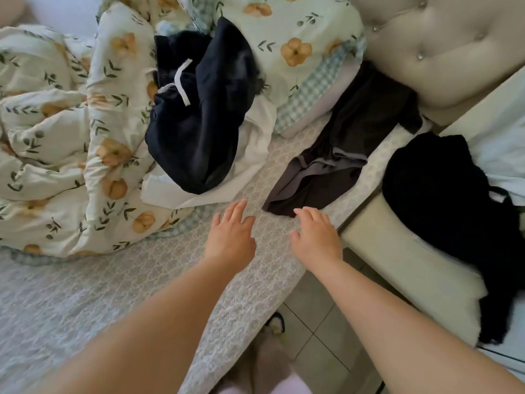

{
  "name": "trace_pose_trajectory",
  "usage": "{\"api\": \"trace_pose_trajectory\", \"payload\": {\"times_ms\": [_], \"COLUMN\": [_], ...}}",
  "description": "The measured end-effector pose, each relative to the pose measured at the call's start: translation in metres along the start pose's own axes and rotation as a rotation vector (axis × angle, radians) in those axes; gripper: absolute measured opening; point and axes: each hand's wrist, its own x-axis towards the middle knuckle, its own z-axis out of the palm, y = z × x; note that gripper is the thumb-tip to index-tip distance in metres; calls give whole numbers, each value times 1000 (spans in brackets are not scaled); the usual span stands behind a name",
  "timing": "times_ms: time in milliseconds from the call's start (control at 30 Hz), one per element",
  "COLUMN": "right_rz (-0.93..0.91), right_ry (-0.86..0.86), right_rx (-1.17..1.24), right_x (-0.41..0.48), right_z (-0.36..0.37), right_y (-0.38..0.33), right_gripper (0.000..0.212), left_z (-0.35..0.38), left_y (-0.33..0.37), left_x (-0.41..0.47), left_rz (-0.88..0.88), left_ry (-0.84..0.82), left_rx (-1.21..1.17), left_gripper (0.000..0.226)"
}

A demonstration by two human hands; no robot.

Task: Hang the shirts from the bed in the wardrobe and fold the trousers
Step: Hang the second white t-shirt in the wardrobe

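Nothing is hung or folded: grey trousers, a black garment and a white shirt are left crumpled beside the floral pillow, below which the left hand and right hand are held, fingers apart, empty.

Your bed has a pale lace-patterned cover. On it, to your left, a floral duvet lies bunched, and a floral pillow sits at the head. A white garment lies just beside the duvet. A grey-brown garment, possibly trousers, lies near the right edge.
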Motion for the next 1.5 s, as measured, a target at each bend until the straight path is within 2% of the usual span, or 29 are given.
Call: {"api": "trace_pose_trajectory", "payload": {"times_ms": [133, 333, 433, 567, 667, 767, 867, 933, 1033, 1167, 1267, 1367, 1500], "right_rz": [-20, -47, -83, -134, -133, -138, -160, -93, 196, 560, 694, 791, 672], "right_ry": [-38, -59, -30, 21, 39, 48, 44, 24, -85, -338, -311, -276, -323], "right_rx": [3, 54, 73, 95, 110, 145, 203, 346, 718, 1113, 1179, 1100, 972], "right_x": [47, 97, 117, 144, 158, 165, 166, 166, 170, 176, 172, 166, 148], "right_z": [14, 48, 63, 76, 88, 98, 104, 104, 100, 90, 83, 67, 40], "right_y": [19, 31, 32, 28, 26, 24, 23, 21, 15, 7, 3, 4, 6], "right_gripper": [48, 45, 43, 40, 38, 37, 35, 32, 31, 60, 48, 37, 33], "left_z": [18, 57, 73, 89, 98, 104, 107, 107, 104, 95, 88, 77, 60], "left_y": [-1, -10, -21, -36, -48, -55, -48, -40, -27, -11, -4, 5, 27], "left_x": [51, 115, 145, 179, 194, 201, 196, 183, 156, 120, 99, 76, 47], "left_rz": [-63, -130, -133, -179, -212, -262, -204, -134, -55, 20, 83, 137, 118], "left_ry": [-27, -60, -53, -27, 10, 39, 47, 100, 201, 161, 83, 33, -43], "left_rx": [-55, -228, -148, 65, 127, 125, 100, 83, -40, -212, -297, -380, -445], "left_gripper": [51, 63, 60, 77, 82, 71, 35, 21, 17, 16, 15, 17, 24]}}
